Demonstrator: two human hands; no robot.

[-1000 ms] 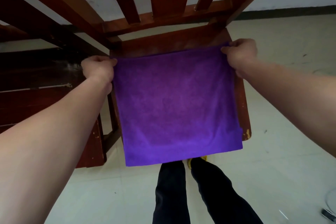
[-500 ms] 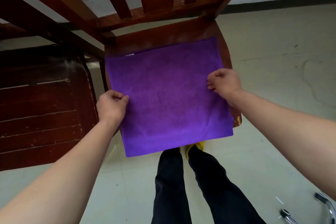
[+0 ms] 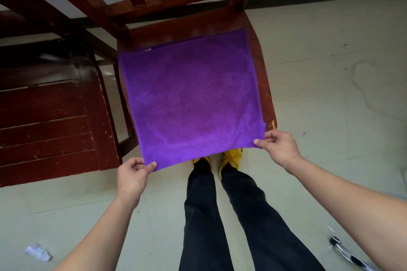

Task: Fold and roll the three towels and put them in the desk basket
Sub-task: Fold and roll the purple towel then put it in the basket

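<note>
A purple towel (image 3: 191, 99) lies spread flat over the seat of a wooden chair (image 3: 261, 50), its near edge hanging past the seat's front. My left hand (image 3: 134, 174) pinches the towel's near left corner between thumb and fingers. My right hand (image 3: 277, 145) pinches the near right corner the same way. A small white label shows at the towel's far left edge. No basket and no other towels are in view.
A dark wooden desk (image 3: 48, 116) stands to the left of the chair. My legs in black trousers (image 3: 220, 215) and yellow shoes stand just in front of the seat. A crumpled clear plastic piece (image 3: 38, 252) and a chrome chair base (image 3: 350, 255) lie on the pale floor.
Both hands slid from the towel's far corners along its sides down to its near corners and now pinch them. The towel settled flat on the seat.
</note>
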